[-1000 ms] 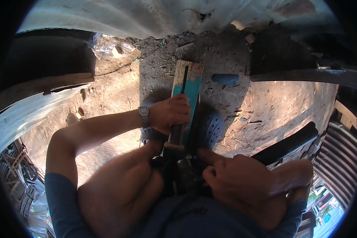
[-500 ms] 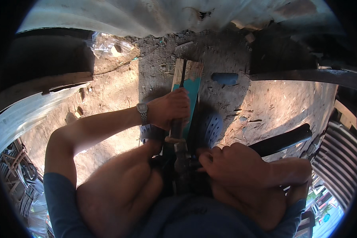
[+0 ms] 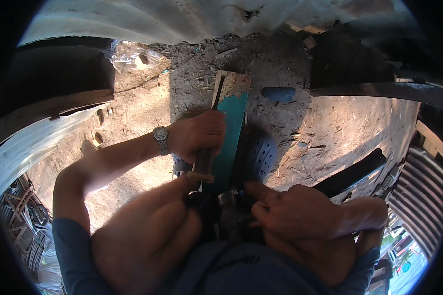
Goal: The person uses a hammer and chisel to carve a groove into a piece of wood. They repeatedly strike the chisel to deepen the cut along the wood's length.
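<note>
My left hand (image 3: 197,132), with a watch on its wrist, is closed around the handle of a chisel (image 3: 217,96). The chisel's dark blade points away from me over the left edge of a teal-painted board (image 3: 234,123), whose far end is bare, rough wood. A pale ring circles the near end of the chisel handle. My right hand (image 3: 300,211) is closed on a hammer; its metal head (image 3: 228,200) sits in shadow between my legs, a little apart from the chisel's butt. A long black handle (image 3: 354,172) sticks out to the right beyond that hand.
Holed clogs (image 3: 261,157) are on my feet beside the board. The dirt ground holds wood chips, a bluish flat piece (image 3: 279,94) and clear plastic (image 3: 133,55). Corrugated sheets (image 3: 421,196) stand at right, with a pale sheet (image 3: 182,22) across the far side.
My left hand and the chisel have shifted left along the board. The hammer head, earlier against the chisel's butt, is now apart from it. My right hand has barely moved.
</note>
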`<state>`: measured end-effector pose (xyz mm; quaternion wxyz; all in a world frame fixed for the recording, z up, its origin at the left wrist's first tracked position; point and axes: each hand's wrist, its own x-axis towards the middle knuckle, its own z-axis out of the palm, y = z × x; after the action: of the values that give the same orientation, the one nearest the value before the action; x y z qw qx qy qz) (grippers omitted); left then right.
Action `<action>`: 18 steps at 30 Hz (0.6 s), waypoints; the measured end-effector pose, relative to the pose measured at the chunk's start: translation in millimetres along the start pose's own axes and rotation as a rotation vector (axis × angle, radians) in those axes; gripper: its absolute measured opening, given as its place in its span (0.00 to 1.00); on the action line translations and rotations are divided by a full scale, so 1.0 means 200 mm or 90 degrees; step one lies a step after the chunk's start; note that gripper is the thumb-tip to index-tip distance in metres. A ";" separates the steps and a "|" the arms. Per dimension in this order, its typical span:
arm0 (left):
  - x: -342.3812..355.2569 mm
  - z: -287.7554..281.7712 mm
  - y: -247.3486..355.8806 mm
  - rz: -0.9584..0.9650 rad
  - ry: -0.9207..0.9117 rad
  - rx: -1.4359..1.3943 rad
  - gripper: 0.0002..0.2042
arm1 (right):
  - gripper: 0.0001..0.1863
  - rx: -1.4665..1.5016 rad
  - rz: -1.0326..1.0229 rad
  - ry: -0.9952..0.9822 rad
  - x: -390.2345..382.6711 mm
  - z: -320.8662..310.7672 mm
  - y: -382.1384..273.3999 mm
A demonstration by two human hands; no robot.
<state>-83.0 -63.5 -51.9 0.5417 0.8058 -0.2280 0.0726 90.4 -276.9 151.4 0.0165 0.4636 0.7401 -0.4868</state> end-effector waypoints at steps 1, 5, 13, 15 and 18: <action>-0.01 0.01 0.02 -0.001 -0.017 -0.024 0.14 | 0.15 0.000 -0.013 -0.004 0.00 0.01 0.00; -0.05 0.06 0.09 0.010 -0.043 -0.091 0.15 | 0.20 0.000 -0.079 0.005 0.03 0.07 -0.01; 0.00 0.11 0.13 0.078 -0.056 -0.044 0.19 | 0.21 -0.058 -0.068 0.008 0.05 0.04 -0.05; 0.03 0.13 0.13 0.117 -0.055 -0.007 0.20 | 0.20 -0.061 -0.073 0.029 0.04 0.06 -0.05; 0.06 0.10 0.10 0.125 -0.096 0.015 0.20 | 0.20 -0.032 -0.074 0.037 0.04 0.09 -0.05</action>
<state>-83.2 -91.4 -38.9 0.5041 0.7889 -0.3450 0.0673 70.4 -286.0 144.8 -0.0214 0.4329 0.7782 -0.4544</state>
